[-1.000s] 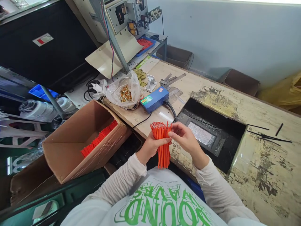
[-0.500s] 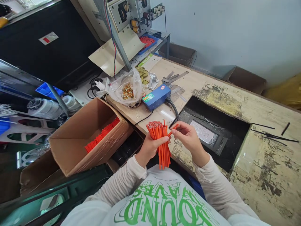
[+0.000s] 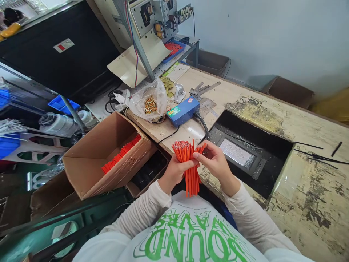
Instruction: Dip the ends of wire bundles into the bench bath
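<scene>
A thick bundle of thin orange-red wires (image 3: 192,180) stands nearly upright in front of my chest, its pale tips fanned at the top. My left hand (image 3: 176,170) is wrapped round the bundle's middle, thumb across the front. At the bundle's upper right side, my right hand (image 3: 215,160) pinches a few orange wires that lean to the right, its fingertips close to my left thumb. How many wires it holds cannot be made out.
An open cardboard box (image 3: 89,153) with red wires is at left. A blue device (image 3: 184,111), a plastic bag of brass-coloured parts (image 3: 150,105) and calipers (image 3: 205,89) lie on the worn bench (image 3: 294,182). A dark recess (image 3: 231,123) holds a metal plate.
My right hand has moved slightly inward against the bundle, and more orange wire ends now show at its fingertips. The view has shifted a little, so the surroundings appear farther right.
</scene>
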